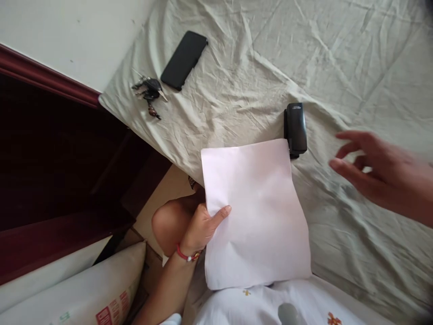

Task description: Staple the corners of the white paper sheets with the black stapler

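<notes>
White paper [257, 212], at near centre, is pinched along its left edge by the left hand [204, 225], thumb uppermost. The right hand [379, 167] is held empty, fingers loosely spread, right of the black stapler [297, 128] on the bed [338, 58]. Creases are best avoided with a light, level grip.

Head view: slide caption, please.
Left hand grips pale paper; open right hand hangs apart from a black, stapler-like device.
</notes>
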### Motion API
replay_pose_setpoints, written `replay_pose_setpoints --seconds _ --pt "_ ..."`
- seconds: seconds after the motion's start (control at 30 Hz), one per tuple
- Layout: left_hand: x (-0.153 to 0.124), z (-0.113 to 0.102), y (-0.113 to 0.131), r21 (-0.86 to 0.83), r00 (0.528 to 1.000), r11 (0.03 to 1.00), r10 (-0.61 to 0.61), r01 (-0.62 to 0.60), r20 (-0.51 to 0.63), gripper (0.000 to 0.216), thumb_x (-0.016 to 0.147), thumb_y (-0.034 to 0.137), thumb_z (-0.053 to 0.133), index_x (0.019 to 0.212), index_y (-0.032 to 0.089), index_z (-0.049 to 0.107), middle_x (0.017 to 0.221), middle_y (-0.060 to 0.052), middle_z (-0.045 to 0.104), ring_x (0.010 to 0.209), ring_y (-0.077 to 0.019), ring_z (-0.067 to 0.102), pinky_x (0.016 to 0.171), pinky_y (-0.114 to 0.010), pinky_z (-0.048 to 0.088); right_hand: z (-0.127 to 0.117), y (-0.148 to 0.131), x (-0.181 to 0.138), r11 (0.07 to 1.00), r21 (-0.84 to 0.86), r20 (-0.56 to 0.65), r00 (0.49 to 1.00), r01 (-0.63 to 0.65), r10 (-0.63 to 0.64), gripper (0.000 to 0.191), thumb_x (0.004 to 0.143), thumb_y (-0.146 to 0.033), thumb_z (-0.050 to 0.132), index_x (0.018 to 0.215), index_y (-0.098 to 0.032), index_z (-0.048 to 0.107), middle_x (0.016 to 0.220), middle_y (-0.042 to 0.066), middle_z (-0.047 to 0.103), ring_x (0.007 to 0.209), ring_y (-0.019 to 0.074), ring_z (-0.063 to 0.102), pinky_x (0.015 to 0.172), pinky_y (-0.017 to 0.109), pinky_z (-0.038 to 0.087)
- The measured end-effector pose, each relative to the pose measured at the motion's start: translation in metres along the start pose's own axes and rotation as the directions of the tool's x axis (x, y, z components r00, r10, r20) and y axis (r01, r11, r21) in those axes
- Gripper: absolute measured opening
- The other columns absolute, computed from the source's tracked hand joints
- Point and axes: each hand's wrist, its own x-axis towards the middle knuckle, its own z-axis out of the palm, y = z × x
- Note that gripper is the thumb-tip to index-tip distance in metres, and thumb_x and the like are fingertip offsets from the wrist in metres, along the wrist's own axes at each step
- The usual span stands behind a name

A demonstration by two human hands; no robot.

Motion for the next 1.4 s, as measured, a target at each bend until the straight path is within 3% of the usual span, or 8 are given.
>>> replay_pose_setpoints --seconds 0.1,0.2,0.43,0.6,0.7,0.83,1.2,1.4 --pt "-0.007 0.008 -0.008 -0.020 1.000 1.000 0.002 -0.002 0.005 0.050 0.081 0.050 0.080 0.111 0.011 0.078 0.107 -0.016 0.080 0.108 -0.0321 0.074 0.093 -0.038 0.058 0.015 -0.045 0.060 0.998 -0.024 0.150 0.987 -0.055 0.058 0.095 0.086 -0.082 0.047 0.160 -0.025 0.028 0.101 0.013 0.068 0.075 0.0189 0.058 0.069 0.035 0.042" --pt "-0.012 0.015 -0.017 -0.041 1.000 0.999 -0.005 0.006 0.029 0.047 0.084 0.050 0.078 0.111 0.012 0.079 0.112 -0.016 0.079 0.108 -0.0306 0.074 0.095 -0.036 0.057 0.021 -0.078 0.108 0.999 -0.047 0.025 1.000 0.006 -0.005 0.102 0.072 -0.082 0.066 0.150 -0.019 0.043 0.096 0.012 0.063 0.079 0.0199 0.054 0.071 0.033 0.041" --pt "-0.017 0.028 -0.023 -0.110 1.000 0.994 0.021 -0.023 -0.015 0.045 0.084 0.046 0.079 0.113 0.012 0.079 0.115 -0.015 0.079 0.101 -0.0278 0.075 0.094 -0.034 0.056 0.050 -0.138 0.168 0.942 0.245 -0.103 0.972 0.230 -0.210 0.055 0.069 -0.044 0.078 0.110 -0.012 0.058 0.081 0.010 0.052 0.091 0.0248 0.058 0.083 0.039 0.050" --pt "-0.022 0.039 -0.020 -0.150 0.999 0.988 0.028 -0.034 -0.037 0.044 0.085 0.044 0.079 0.115 0.013 0.078 0.115 -0.015 0.079 0.103 -0.0287 0.075 0.095 -0.035 0.055 0.069 -0.180 0.175 0.873 0.425 0.030 0.960 0.239 -0.277 0.063 0.077 -0.050 0.074 0.123 -0.014 0.052 0.088 0.012 0.062 0.086 0.0242 0.063 0.077 0.039 0.054" --pt "-0.024 0.047 -0.020 -0.159 0.998 0.987 0.032 -0.040 -0.049 0.041 0.087 0.045 0.077 0.113 0.014 0.079 0.114 -0.014 0.079 0.102 -0.0284 0.074 0.093 -0.035 0.054 0.071 -0.180 0.173 0.807 0.566 0.214 0.915 0.170 -0.343 0.061 0.089 -0.056 0.061 0.133 -0.016 0.046 0.078 0.008 0.065 0.060 0.0174 0.060 0.060 0.034 0.051" --pt "-0.023 0.057 -0.021 -0.215 0.997 0.977 -0.009 -0.009 -0.083 0.040 0.085 0.046 0.078 0.106 0.012 0.080 0.103 -0.014 0.080 0.090 -0.0267 0.074 0.084 -0.034 0.054 0.071 -0.160 0.172 0.764 0.570 0.164 0.869 0.302 -0.466 0.040 0.097 -0.052 0.049 0.107 -0.015 0.059 0.068 0.005 0.065 0.047 0.0108 0.052 0.052 0.027 0.043" --pt "-0.022 0.072 -0.024 -0.443 0.932 0.897 -0.156 -0.005 -0.327 0.042 0.068 0.052 0.090 0.080 0.014 0.075 0.072 -0.004 0.073 0.066 -0.0170 0.065 0.067 -0.027 0.051 0.072 -0.142 0.158 0.566 0.526 0.065 0.633 0.635 -0.771 0.023 0.085 -0.031 0.060 0.097 -0.017 0.075 0.097 0.000 0.073 0.082 0.0077 0.061 0.077 0.022 0.041" --pt "-0.030 0.075 -0.030 -0.487 0.959 0.873 -0.117 -0.025 -0.260 0.045 0.075 0.055 0.085 0.082 0.011 0.077 0.072 -0.007 0.074 0.063 -0.0175 0.067 0.063 -0.028 0.049 0.072 -0.131 0.173 0.491 0.742 0.049 0.694 0.456 -0.718 0.038 0.092 -0.049 0.056 0.099 -0.015 0.071 0.084 0.005 0.070 0.067 0.0078 0.059 0.067 0.023 0.050"
